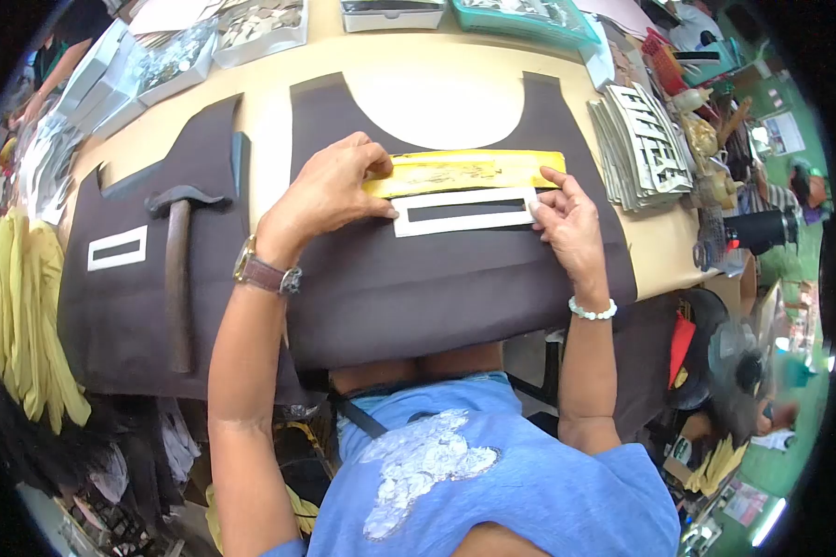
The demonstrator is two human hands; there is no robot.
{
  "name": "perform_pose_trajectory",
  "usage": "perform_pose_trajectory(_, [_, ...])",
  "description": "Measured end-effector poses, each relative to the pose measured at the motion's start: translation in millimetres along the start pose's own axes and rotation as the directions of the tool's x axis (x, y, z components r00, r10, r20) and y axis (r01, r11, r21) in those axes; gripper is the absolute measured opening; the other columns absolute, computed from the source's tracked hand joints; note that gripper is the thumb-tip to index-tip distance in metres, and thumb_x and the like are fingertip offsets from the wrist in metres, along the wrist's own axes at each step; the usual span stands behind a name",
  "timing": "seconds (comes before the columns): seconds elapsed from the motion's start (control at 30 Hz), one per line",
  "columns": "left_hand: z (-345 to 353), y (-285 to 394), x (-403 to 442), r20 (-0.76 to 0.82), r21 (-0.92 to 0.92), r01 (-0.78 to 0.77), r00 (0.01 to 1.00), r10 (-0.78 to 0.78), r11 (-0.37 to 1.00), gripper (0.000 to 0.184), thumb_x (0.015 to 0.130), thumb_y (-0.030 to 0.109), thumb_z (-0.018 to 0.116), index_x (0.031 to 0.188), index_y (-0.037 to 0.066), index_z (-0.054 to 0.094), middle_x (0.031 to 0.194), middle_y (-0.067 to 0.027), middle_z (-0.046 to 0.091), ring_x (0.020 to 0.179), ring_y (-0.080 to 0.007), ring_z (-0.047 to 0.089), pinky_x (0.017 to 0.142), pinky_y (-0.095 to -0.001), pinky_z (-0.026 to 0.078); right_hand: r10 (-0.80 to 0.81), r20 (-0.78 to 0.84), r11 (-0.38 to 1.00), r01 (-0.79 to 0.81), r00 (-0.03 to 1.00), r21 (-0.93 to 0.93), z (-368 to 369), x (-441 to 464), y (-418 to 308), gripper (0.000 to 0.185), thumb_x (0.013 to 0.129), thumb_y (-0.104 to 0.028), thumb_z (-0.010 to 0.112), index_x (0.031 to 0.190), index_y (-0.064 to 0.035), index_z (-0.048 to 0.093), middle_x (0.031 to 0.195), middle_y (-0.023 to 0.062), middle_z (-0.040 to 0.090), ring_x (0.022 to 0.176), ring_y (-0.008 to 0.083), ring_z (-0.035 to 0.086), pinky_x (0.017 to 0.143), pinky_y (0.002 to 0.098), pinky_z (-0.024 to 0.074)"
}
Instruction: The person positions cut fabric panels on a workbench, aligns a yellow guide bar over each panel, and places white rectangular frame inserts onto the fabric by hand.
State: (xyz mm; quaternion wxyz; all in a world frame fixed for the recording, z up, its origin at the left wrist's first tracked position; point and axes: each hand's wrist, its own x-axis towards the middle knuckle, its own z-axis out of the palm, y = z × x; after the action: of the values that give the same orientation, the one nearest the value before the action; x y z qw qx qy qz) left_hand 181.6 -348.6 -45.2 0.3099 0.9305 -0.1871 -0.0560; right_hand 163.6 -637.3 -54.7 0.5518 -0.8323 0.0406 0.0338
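Observation:
A dark cut panel (418, 311) with a curved neckline lies flat before me. Across it sits a yellow strip (474, 170) with worn brown marks, and just below is a white rectangular frame (464, 224) with a long slot. My left hand (334, 186) is closed at the strip's left end, its thumb near the frame's left corner. At the other end, my right hand (569, 223) has its thumb on the frame's right edge and its index finger on the strip. Whether the frame is stuck to the panel, I cannot tell.
To the left, a hammer (179, 278) rests on another dark panel (130, 316) bearing a similar white frame (117, 249). A stack of lettered pieces (646, 139) stands at right. Bins (260, 37) line the back; yellow strips (19, 306) hang at far left.

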Motion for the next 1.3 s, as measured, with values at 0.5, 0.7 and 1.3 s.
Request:
perform_pose_trajectory(0.5, [-2.2,5.0,0.7,0.037,-0.069,0.052,0.998,-0.049,0.996,0.039,0.061,0.012,0.079,0.093,0.002,0.059,0.091,-0.0091,0.056,0.092,-0.0235,0.059,0.085,-0.0336,0.048,-0.071,-0.202,0.995,0.055,0.977,-0.084,4.1,-9.3,8.4,0.048,0.073,-0.001,0.069,0.117,0.0078,0.052,0.07,0.0078,0.065,0.062,0.0071,0.057,0.058,0.0205,0.0456])
perform_pose_trajectory(0.7, [-1.5,4.7,0.7,0.04,-0.085,0.063,0.997,-0.06,0.994,0.038,0.061,0.01,0.079,0.092,0.003,0.059,0.092,-0.0078,0.056,0.093,-0.023,0.059,0.087,-0.0329,0.048,-0.097,-0.212,0.993,0.081,0.973,-0.08,5.1,-9.4,6.0,0.046,0.073,-0.001,0.07,0.114,0.0086,0.053,0.069,0.009,0.067,0.062,0.0075,0.059,0.058,0.0212,0.0467])
perform_pose_trajectory(1.3, [14.1,21.4,-20.0,-0.112,0.25,-0.164,0.974,0.196,0.954,0.018,0.073,0.009,0.065,0.089,0.005,0.063,0.099,-0.0123,0.058,0.096,-0.0296,0.055,0.083,-0.038,0.045,-0.502,0.04,0.553,0.357,0.864,-0.753,11.6,-27.2,11.9,0.016,0.081,-0.008,0.055,0.093,-0.005,0.065,0.087,0.0103,0.058,0.088,0.0256,0.057,0.077,0.0368,0.0461])
